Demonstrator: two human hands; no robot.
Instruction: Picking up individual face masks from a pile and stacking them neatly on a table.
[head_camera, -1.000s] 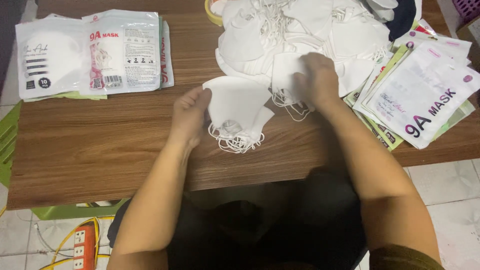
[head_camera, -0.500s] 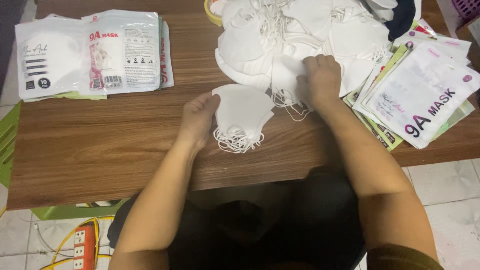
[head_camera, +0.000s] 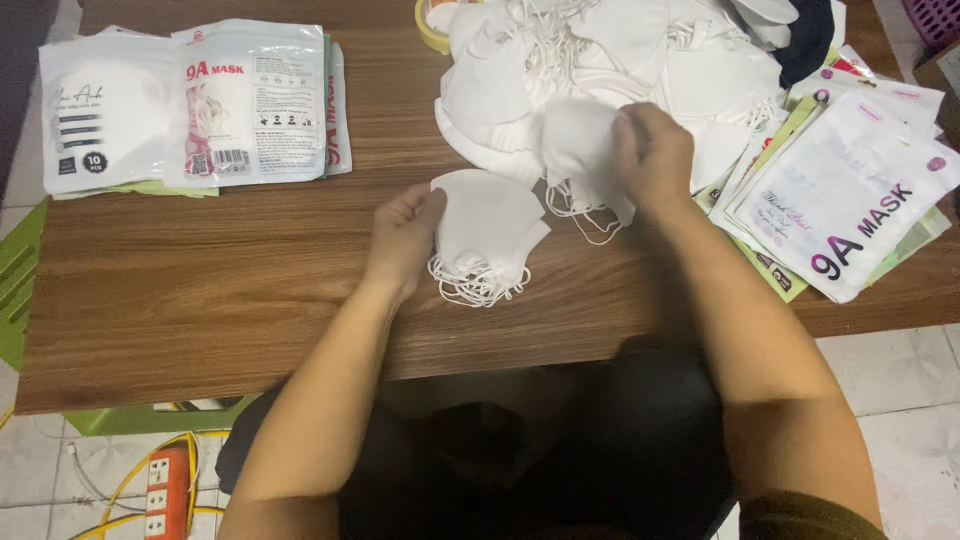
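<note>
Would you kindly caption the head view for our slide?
Left hand steadies a stack of white masks; right hand lifts one mask.

Power strip (head_camera: 165, 497) (orange, floor), purple basket (head_camera: 938, 20)
</note>
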